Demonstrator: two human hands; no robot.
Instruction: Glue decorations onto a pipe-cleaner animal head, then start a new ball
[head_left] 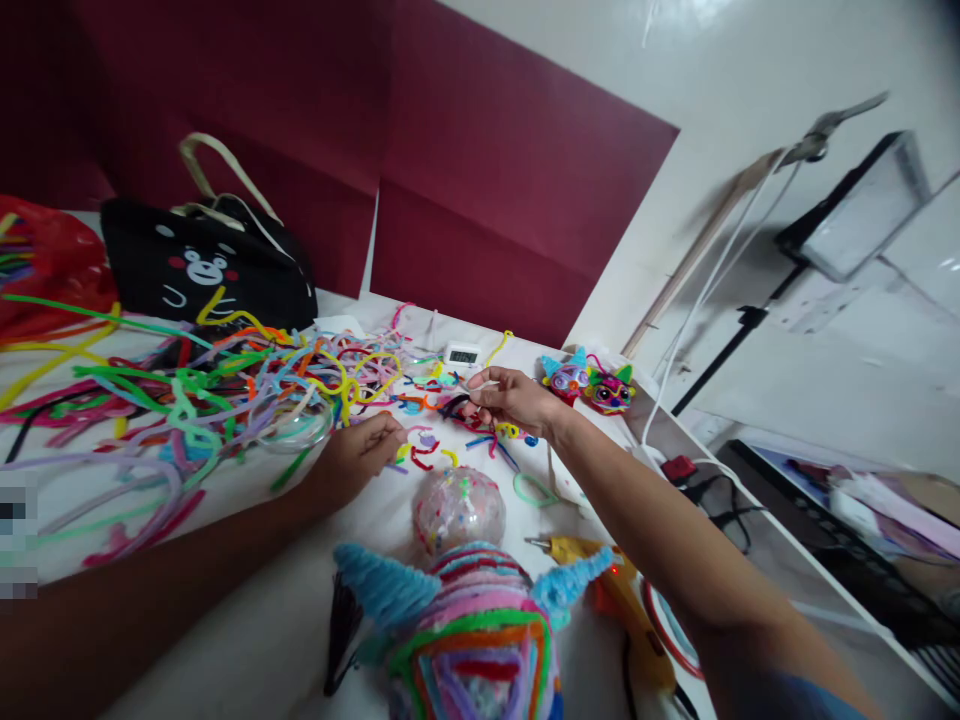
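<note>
On white table [255, 615]: right hand [514, 400], grip narrow, seemingly holding dark pipe cleaners [453, 407]; left hand [364, 450] half-curled beside pipe-cleaner snippets [427, 440], cannot tell if holding any. One clear ball [459, 515], one horned figure [480, 600] nearest wearer, probably for easy reach; one glue gun [636, 615] at right, likely handy there. Two small figures [568, 377] behind, one timer [463, 355].

Dark, fuzzy stems [454, 407] lie bunched at the fingertips of our right hand [514, 400], strands splayed; whether we pinch them is too small to tell. Between that grip and our left hand [367, 450], short red pieces [420, 464] lie loose and curved, a bent yellow piece [451, 456] just beside them.
</note>
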